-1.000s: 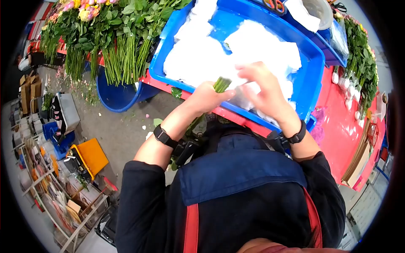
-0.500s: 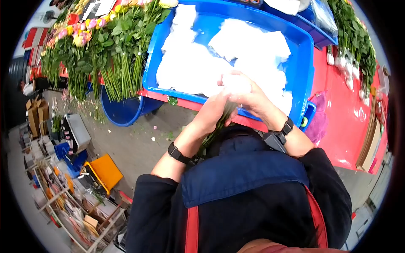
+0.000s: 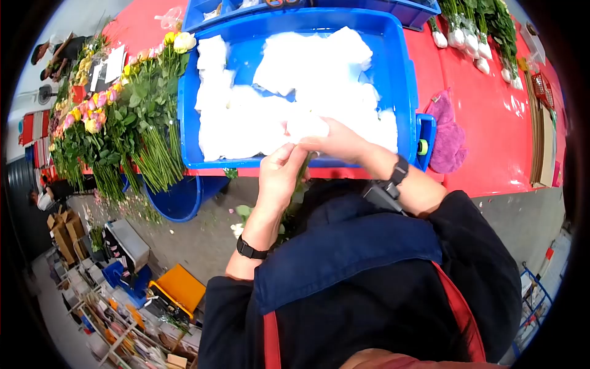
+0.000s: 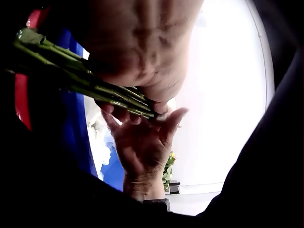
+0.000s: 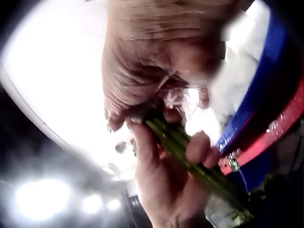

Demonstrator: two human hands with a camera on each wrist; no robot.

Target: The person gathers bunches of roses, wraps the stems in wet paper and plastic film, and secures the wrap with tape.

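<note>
Flower-stem bundle [image 5: 204, 175] between hands at near edge of blue tray [image 3: 405, 86]; long axis runs from cut ends [image 4: 151, 114] back toward chest [image 3: 350, 261]; left hand [image 3: 279, 175] grips stems; right hand [image 3: 344, 141], nearer ends, cups white wad [image 3: 307, 127].

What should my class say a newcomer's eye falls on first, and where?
First, probably, the big blue tray of glaring white material, on the red table ahead of the person. Next, perhaps, the hands close together at its near edge, the left gripping green stems, and the pink and yellow flowers to the tray's left.
</note>
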